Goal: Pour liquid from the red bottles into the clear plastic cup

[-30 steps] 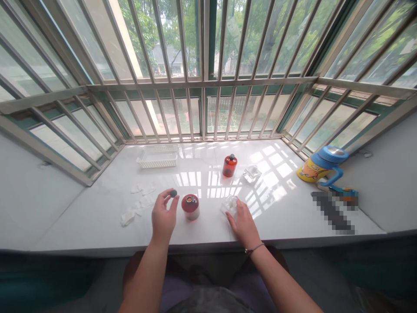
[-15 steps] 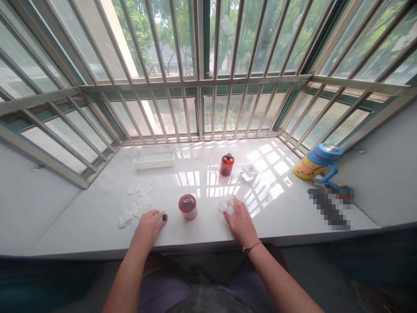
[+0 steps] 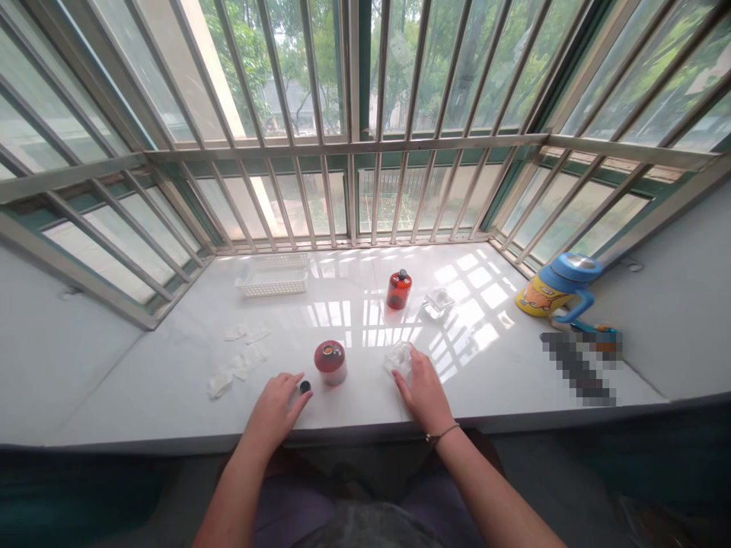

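Note:
My left hand [image 3: 275,407] lies on the white sill with its fingers stretched out, fingertips beside a small black cap [image 3: 304,387] that rests on the surface. Just right of the cap stands an uncapped red bottle [image 3: 330,361]. My right hand [image 3: 423,390] rests further right, fingers curled on a small clear glass container [image 3: 399,356]. A second red bottle [image 3: 398,289] with its black cap on stands farther back, near another clear glass piece [image 3: 437,302].
White gauze or paper scraps [image 3: 238,358] lie to the left. A white mesh basket [image 3: 272,278] sits at the back left. A blue-and-yellow cup [image 3: 558,285] stands at the right. Window bars [image 3: 354,122] close off the far side.
My left hand carried the black cap down from beside the open bottle, set it on the sill and released it. My right hand stayed on the glass container.

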`<state>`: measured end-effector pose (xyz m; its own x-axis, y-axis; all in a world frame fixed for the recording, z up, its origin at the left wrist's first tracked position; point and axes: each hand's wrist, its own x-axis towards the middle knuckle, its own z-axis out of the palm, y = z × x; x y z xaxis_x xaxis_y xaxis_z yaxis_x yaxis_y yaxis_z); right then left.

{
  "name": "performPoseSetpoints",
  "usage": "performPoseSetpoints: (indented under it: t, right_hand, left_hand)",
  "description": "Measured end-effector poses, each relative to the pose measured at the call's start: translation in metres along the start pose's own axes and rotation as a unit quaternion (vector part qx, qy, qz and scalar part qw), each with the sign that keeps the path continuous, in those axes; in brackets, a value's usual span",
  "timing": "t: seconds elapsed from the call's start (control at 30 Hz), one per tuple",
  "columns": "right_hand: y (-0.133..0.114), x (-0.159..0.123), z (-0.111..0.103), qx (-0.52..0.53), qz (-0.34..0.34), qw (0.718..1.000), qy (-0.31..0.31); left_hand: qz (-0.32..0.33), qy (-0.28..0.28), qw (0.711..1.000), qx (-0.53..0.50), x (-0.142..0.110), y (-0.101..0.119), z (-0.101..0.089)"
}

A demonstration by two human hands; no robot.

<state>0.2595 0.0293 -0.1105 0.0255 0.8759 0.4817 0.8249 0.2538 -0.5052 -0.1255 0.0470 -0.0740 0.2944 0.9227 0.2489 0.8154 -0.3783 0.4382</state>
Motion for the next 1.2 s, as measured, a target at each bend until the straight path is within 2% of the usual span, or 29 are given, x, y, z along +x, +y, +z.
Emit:
performPoseSetpoints:
  t: [0.1,0.2,0.27,0.37,0.43,0.5,0.57,0.63,0.73,0.83,0.93,1.0,1.1,1.2]
  right_hand:
    - [0.000,0.000,0.000,0.004,-0.004,1.000,-0.001]
    - [0.000,0.000,-0.001,0.006,-0.006,1.000,0.000]
    - [0.000,0.000,-0.002,0.004,-0.002,1.000,0.001]
    - [0.000,0.000,-0.003,0.003,-0.004,1.000,-0.011]
    - [0.001,-0.001,-0.005,0.012,-0.015,0.999,-0.029]
    - [0.000,-0.002,-0.007,0.024,-0.021,0.998,-0.046]
    - [0.000,-0.004,-0.010,0.036,-0.019,0.998,-0.055]
    - [-0.001,-0.005,-0.012,0.045,-0.016,0.997,-0.061]
    - [-0.001,-0.006,-0.015,0.055,-0.020,0.996,-0.074]
    - [0.000,-0.006,-0.015,0.063,-0.027,0.994,-0.082]
    - [0.000,-0.006,-0.015,0.065,-0.032,0.994,-0.081]
    - [-0.001,-0.005,-0.016,0.062,-0.041,0.994,-0.074]
    - [-0.004,-0.003,-0.018,0.057,-0.048,0.995,-0.064]
    - [-0.005,-0.003,-0.018,0.056,-0.039,0.996,-0.059]
  left_hand:
    - [-0.017,-0.038,0.999,-0.011,0.001,0.008,0.004]
    - [-0.041,-0.037,0.998,0.014,0.002,0.000,0.007]
    - [-0.059,-0.001,0.997,0.052,0.003,-0.007,0.006]
    - [-0.069,0.103,0.987,0.106,0.004,-0.010,-0.002]
    - [-0.046,0.172,0.979,0.099,0.004,0.000,-0.010]
    - [-0.008,0.201,0.978,0.051,0.003,0.023,-0.016]
    - [0.033,0.183,0.982,-0.021,0.001,0.055,-0.018]
    - [0.076,0.123,0.984,-0.104,0.000,0.093,-0.011]
    - [0.126,0.057,0.974,-0.180,0.004,0.145,0.013]
    - [0.099,0.046,0.977,-0.181,0.018,0.176,0.045]
    - [0.055,0.020,0.977,-0.205,0.036,0.183,0.071]
    - [0.036,-0.005,0.973,-0.228,0.048,0.181,0.079]
    - [0.027,-0.020,0.966,-0.255,0.061,0.173,0.080]
    - [0.027,-0.006,0.959,-0.283,0.068,0.168,0.079]
